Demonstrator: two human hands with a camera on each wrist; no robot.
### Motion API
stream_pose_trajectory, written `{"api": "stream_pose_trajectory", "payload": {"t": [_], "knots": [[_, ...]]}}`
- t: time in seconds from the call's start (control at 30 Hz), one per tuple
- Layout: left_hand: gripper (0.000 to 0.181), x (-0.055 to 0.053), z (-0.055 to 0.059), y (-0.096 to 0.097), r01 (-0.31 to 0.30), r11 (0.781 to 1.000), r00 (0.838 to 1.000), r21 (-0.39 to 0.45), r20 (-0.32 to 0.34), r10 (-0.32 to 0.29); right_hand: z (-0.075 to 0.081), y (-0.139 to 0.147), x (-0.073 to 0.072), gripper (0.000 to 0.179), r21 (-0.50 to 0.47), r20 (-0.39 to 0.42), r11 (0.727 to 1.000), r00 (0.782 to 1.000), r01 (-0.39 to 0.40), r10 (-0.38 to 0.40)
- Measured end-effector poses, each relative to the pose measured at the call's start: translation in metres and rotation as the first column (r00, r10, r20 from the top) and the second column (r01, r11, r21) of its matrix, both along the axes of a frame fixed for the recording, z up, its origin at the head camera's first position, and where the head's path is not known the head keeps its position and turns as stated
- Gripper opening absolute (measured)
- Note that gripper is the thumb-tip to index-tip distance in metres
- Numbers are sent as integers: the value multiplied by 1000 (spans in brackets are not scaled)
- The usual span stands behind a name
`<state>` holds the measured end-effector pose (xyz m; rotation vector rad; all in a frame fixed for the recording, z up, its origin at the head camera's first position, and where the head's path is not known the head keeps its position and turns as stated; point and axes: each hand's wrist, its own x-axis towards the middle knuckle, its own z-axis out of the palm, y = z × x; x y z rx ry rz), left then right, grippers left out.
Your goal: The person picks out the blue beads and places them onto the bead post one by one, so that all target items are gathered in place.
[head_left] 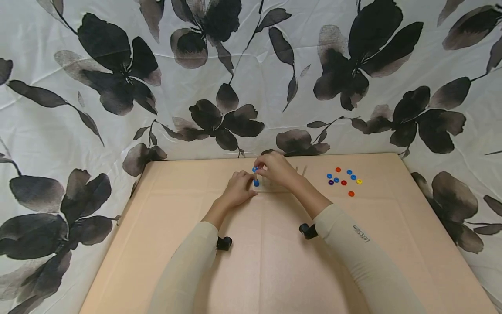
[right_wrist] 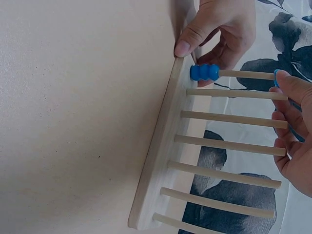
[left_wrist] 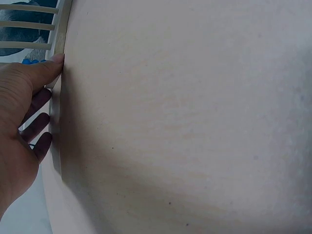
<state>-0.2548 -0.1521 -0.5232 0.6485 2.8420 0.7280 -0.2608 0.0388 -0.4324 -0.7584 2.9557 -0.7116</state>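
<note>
A wooden peg rack has a long flat base (right_wrist: 156, 156) with a row of thin upright pegs (right_wrist: 229, 120). My left hand (head_left: 237, 189) grips the base's left end, thumb on the near face and fingers behind; the left wrist view shows this hand (left_wrist: 19, 107) too. Several blue beads (right_wrist: 204, 72) sit stacked at the bottom of the end peg, beside the left fingers. At that peg's tip, my right hand (right_wrist: 297, 117) pinches another blue bead (right_wrist: 276, 78) between thumb and finger. In the head view the right hand (head_left: 276, 168) hides part of the rack.
To the right of the rack, loose beads lie scattered on the table (head_left: 298, 270): blue ones (head_left: 349, 172), orange-red ones (head_left: 351, 194), a purple one (head_left: 331, 182) and a yellow one (head_left: 359, 181). A floral cloth (head_left: 274, 87) hangs behind the table's far edge.
</note>
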Motion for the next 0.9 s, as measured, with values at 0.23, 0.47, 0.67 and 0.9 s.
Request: {"api": "stream_pose_trajectory", "payload": {"t": [0.23, 0.47, 0.67, 0.9], "knots": [[55, -1, 0, 1, -4, 1000, 1000, -6, -6, 4, 0, 2, 0, 19, -6, -3, 1000, 1000, 1, -1], [56, 1, 2, 2, -9, 1000, 1000, -15, 5, 9, 5, 8, 3, 24, -40, 19, 999, 999, 26, -26], [57, 0, 2, 3, -28, 999, 1000, -23, 5, 28, 10, 26, 4, 24, -113, 31, 993, 999, 45, -42], [57, -4, 1, 5, -41, 999, 999, -23, 22, 41, 17, 60, 1, 22, -188, 0, 980, 997, 71, -72]]}}
